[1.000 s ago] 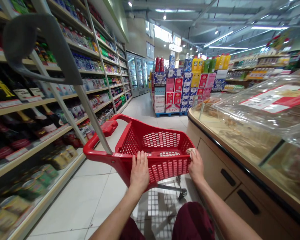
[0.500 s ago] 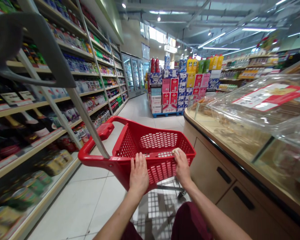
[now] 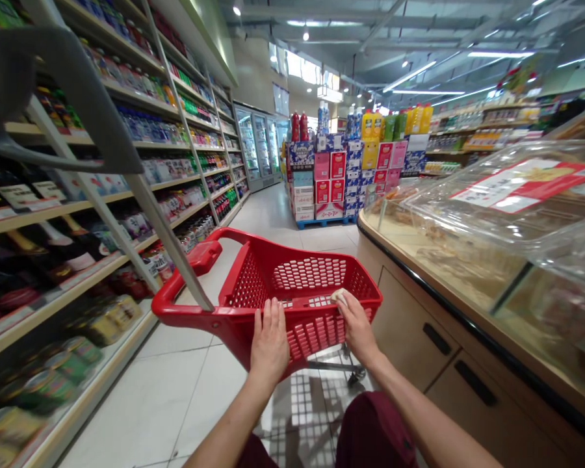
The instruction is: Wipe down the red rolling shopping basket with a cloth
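A red plastic shopping cart (image 3: 322,328) with perforated walls stands in front of me. My left hand (image 3: 270,338) lies flat on its near side wall, fingers stretched out and their tips at the rim. At the same rim, farther right, my right hand (image 3: 357,325) is closed on a small whitish cloth (image 3: 339,296). The cloth is bunched under the fingertips and touches the rim; most of it is hidden by the hand. No goods show inside the basket. A metal post with a grey plastic grip (image 3: 112,123) rises from the cart's handle end at left.
Drink shelves (image 3: 175,162) run along the left. At right stands a wooden counter (image 3: 409,312) holding clear plastic food boxes (image 3: 526,188). Stacked drink cartons (image 3: 329,182) on a blue pallet stand ahead, with glass-door fridges (image 3: 258,143) behind. Tiled floor (image 3: 175,383) lies around the cart.
My right hand has slid slightly left along the rim with the cloth. The left hand stays on the cart's side, and the cart keeps its place.
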A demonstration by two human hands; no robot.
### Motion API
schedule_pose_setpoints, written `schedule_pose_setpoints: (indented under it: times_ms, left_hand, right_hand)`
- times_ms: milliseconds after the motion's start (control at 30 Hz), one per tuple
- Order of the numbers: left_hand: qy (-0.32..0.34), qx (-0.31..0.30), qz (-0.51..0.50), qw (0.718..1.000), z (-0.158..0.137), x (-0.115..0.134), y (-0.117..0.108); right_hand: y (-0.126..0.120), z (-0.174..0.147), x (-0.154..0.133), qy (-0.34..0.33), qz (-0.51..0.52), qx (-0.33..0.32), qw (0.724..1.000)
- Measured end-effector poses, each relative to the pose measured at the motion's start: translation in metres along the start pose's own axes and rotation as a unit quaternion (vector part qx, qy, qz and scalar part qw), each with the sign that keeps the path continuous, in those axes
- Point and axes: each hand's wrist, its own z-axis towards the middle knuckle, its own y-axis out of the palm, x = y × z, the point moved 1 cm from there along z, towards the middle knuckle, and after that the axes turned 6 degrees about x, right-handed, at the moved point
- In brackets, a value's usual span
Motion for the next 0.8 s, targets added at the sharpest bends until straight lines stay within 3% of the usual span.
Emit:
schedule_pose_setpoints:
  times_ms: [133,200,367,567,700,800]
  left_hand:
    - [0.005,0.002,0.0,1.0,0.0,0.001,0.0]
    - [0.001,0.004,0.004,1.0,0.0,0.003,0.0]
    - [0.001,0.003,-0.004,1.0,0.0,0.003,-0.002]
    - [0.003,0.004,-0.007,1.0,-0.001,0.01,-0.001]
    - [0.009,0.012,-0.007,1.0,0.0,0.012,-0.001]
    - [0.013,0.017,-0.018,1.0,-0.001,0.002,-0.004]
  right_hand:
    - [-0.012,0.004,0.02,0.067,-0.027,0.065,0.995]
    - [-0.011,0.004,0.015,0.079,-0.031,0.075,0.994]
    - [0.005,0.004,-0.019,-0.018,0.031,-0.014,0.999]
    - [-0.002,0.009,0.001,0.053,-0.014,0.068,0.996]
    - [0.009,0.006,-0.029,-0.012,0.011,0.016,1.0]
    - [0.006,0.008,-0.028,-0.036,0.022,0.003,0.999]
